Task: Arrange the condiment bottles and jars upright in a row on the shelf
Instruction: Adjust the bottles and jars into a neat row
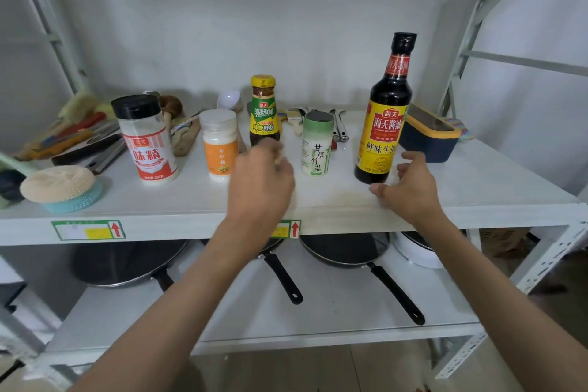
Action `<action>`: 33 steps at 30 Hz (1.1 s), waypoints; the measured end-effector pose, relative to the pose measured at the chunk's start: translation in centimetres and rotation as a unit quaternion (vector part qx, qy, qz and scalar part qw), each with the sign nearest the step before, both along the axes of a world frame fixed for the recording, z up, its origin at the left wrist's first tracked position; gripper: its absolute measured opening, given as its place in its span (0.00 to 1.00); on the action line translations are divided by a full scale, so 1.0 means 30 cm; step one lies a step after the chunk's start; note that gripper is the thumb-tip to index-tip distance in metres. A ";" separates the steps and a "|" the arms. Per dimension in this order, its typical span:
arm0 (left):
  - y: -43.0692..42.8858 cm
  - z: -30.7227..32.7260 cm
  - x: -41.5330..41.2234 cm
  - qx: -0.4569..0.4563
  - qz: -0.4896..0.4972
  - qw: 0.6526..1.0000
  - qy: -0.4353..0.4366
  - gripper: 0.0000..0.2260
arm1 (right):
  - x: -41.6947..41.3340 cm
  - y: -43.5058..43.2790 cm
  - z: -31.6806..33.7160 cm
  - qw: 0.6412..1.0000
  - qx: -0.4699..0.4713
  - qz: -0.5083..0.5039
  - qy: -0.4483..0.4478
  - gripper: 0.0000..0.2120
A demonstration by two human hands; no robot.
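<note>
5 bottles/jars point(386, 118) upright, rough row.

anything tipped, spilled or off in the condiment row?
Nothing tipped or spilled. All five stand upright. One oddity: the yellow-capped sauce bottle sits further back than the MSG shaker, sugar jar, salt canister and soy sauce bottle, so the row isn't straight.

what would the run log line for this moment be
phase: arranging | left hand: empty, by sauce bottle | right hand: open, beside soy sauce bottle | five containers upright on shelf
</note>
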State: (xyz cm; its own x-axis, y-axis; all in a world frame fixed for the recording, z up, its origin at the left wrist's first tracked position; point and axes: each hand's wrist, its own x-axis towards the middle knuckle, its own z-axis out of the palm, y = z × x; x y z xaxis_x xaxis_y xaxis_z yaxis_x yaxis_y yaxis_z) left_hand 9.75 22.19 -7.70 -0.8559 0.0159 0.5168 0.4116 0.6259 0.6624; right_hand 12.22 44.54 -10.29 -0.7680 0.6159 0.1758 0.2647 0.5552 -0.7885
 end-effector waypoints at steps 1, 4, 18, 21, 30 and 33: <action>-0.055 0.008 0.009 0.020 0.018 0.999 0.020 0.12 | 0.020 -0.034 -0.006 0.999 0.006 -0.027 0.040 0.35; -0.192 0.008 -0.001 0.049 0.076 0.995 0.034 0.10 | 0.071 -0.188 -0.020 0.992 0.014 -0.011 0.122 0.23; -0.248 -0.092 -0.212 -0.019 0.124 0.983 -0.134 0.25 | -0.220 -0.617 -0.030 0.996 0.016 0.062 0.058 0.20; -0.251 -0.098 -0.233 -0.028 0.098 0.985 -0.139 0.28 | -0.261 -0.607 -0.040 0.997 0.026 0.053 0.059 0.20; -0.254 -0.119 -0.261 -0.019 0.098 0.988 -0.119 0.21 | -0.289 -0.576 -0.061 0.996 0.035 0.045 0.072 0.17; -0.261 -0.118 -0.269 -0.033 0.106 0.987 -0.118 0.18 | -0.290 -0.569 -0.064 0.995 0.038 0.049 0.077 0.17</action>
